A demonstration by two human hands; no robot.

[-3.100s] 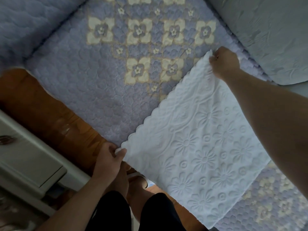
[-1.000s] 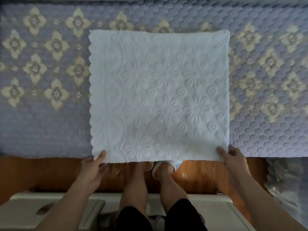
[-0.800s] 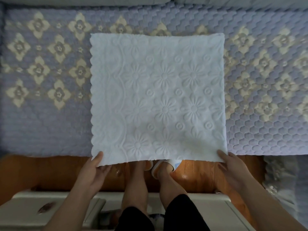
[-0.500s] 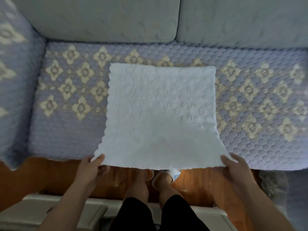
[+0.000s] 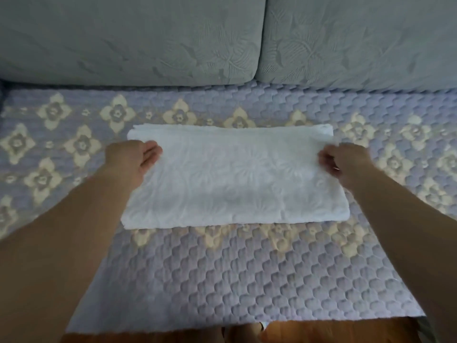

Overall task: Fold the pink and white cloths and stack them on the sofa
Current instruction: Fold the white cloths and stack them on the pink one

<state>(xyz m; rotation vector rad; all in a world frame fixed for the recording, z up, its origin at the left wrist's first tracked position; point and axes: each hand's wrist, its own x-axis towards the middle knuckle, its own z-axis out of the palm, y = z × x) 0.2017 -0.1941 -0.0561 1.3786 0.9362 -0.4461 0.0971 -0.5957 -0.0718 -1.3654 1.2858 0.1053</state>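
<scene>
The white cloth (image 5: 235, 184), embossed with flowers, lies folded in half as a wide rectangle on the sofa seat (image 5: 247, 273). My left hand (image 5: 131, 160) is at its far left corner, fingers curled around the edge of the upper layer. At the far right corner my right hand (image 5: 345, 163) pinches the same layer. Both arms reach forward over the seat. No pink cloth is in view.
The seat has a lilac quilted cover with cream flower motifs. Two grey-green back cushions (image 5: 128, 38) (image 5: 358, 38) stand behind it. A strip of wooden floor (image 5: 321, 332) and my feet show at the bottom edge.
The cloth was flat and square with my hands on its near corners. Both hands have carried the near edge up and over to the far edge, halving it. My head moved closer.
</scene>
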